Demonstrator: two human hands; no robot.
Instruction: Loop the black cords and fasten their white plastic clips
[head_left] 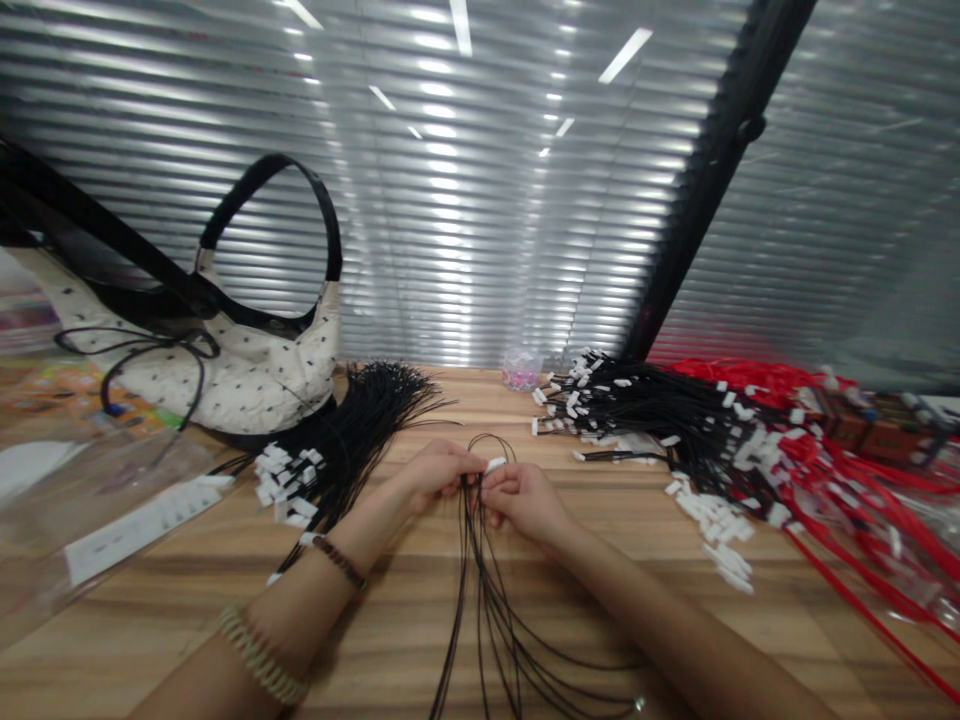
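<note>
Slim black cords fan down in loose curves, small white connector up top, left fingers and right fingers pinching them together, here above the wood-grained desk!

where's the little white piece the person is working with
In the head view, the white piece is a little below centre, between the left hand and right hand, where the thin black wires bunch together.

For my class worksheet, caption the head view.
Left hand and right hand hold thin black cords and a white piece.
</note>
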